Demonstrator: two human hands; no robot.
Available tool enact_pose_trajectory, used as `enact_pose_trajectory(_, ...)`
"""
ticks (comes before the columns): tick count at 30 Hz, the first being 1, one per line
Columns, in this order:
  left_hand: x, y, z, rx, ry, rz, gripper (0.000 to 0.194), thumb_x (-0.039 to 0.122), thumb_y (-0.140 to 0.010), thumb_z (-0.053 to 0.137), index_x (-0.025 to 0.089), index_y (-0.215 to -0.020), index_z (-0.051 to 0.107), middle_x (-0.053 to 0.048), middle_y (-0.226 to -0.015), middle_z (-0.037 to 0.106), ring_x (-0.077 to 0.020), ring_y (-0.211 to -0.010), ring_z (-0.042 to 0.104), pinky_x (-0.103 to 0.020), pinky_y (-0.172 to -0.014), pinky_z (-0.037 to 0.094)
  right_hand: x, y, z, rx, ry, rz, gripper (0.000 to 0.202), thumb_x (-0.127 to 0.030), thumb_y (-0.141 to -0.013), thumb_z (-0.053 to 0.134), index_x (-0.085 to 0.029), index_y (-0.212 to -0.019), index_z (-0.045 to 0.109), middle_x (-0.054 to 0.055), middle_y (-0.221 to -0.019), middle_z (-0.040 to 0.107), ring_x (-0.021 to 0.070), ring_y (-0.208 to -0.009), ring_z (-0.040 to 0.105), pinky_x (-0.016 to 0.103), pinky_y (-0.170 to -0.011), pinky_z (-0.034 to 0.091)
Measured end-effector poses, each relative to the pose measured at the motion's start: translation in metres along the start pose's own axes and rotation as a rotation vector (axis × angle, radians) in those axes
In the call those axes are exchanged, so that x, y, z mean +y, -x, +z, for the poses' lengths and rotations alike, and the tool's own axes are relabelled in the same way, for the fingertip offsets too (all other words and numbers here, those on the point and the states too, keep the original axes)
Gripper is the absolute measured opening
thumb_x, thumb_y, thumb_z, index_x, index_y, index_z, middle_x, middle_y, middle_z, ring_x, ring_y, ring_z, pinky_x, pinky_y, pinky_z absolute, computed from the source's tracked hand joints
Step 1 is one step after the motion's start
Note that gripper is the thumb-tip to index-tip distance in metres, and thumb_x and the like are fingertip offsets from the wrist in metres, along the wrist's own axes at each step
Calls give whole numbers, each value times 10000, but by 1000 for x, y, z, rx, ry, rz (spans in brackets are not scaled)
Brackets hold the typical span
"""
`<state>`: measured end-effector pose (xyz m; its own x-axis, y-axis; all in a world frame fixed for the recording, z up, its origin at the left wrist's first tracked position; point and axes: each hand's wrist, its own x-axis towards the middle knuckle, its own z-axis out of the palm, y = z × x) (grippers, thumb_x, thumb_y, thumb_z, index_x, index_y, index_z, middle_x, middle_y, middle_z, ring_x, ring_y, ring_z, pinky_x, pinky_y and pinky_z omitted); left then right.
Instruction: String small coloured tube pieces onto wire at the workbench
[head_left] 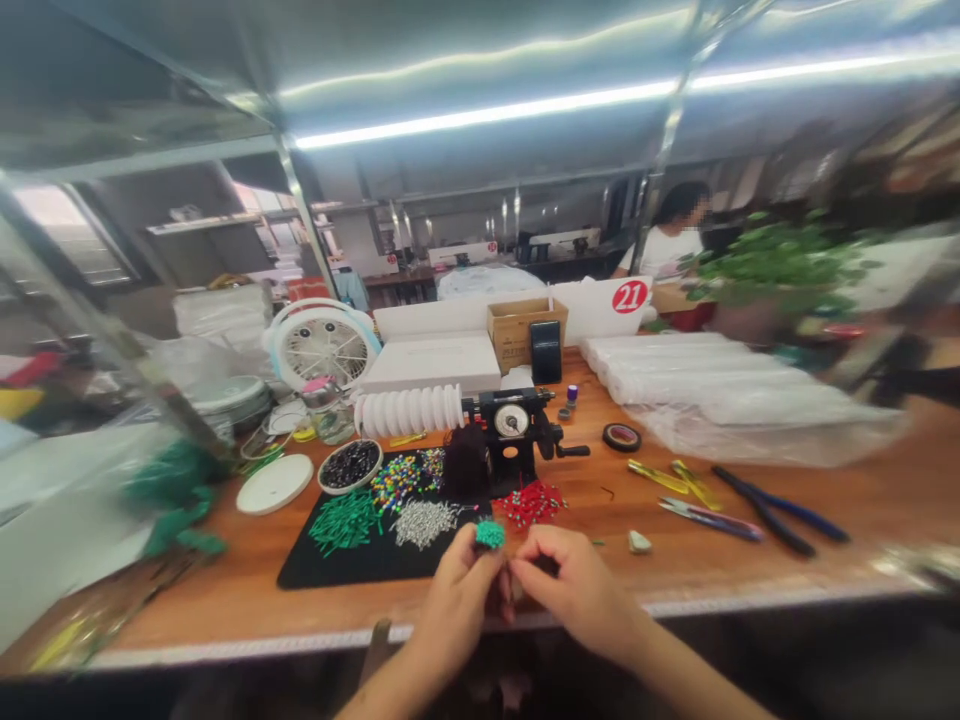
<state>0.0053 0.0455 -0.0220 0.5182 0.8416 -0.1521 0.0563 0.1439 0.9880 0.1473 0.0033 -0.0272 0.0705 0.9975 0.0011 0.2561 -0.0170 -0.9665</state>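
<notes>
Left hand [461,590] pinches green bundle [490,534], its base hidden; right hand [574,585] fingertips nearly closed, contents unclear

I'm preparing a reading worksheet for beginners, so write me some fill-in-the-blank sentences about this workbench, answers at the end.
The left hand holds a cluster coloured ____.
The number in the red circle is ____.
The mat under the silver pile is coloured ____.

Missing words: green; 21; black.

A bright strip light [480,117] glows above grey shelving [206,228] and a window [71,235] at left.
</notes>
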Motion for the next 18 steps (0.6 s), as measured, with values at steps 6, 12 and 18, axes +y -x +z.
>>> enact_pose_trajectory(6, -16, -6, 16, 191, 193, 71, 293, 429, -787, 577, 206, -747, 391, 86, -458, 411, -87, -375, 389, -210, -420, 324, 15, 12, 1, 70, 93, 68, 303, -408, -749, 522, -143, -623, 598, 12, -638, 595, 89, -635, 509, 187, -624, 371)
enact_pose_trajectory(12, 34, 19, -43, 578, -148, 417, 281, 442, -862, 482, 208, -714, 437, 22, -545, 527, -130, -545, 528, -245, -596, 430, 34, 17, -22, 128, 167, 98, 401, -567, -690, 538, -180, -625, 621, 25, -645, 607, 123, -626, 535, 184, -584, 416)
enact_pose_trajectory(18, 74, 36, -190, 993, -786, 143, 123, 273, -670, 616, 174, -601, 592, -44, -620, 629, -221, -666, 557, -283, -611, 361, 46, 15, -30, 129, 224, 124, 437, -615, -682, 522, -199, -694, 656, 18, -718, 655, 140, -684, 581, 166, -604, 450)
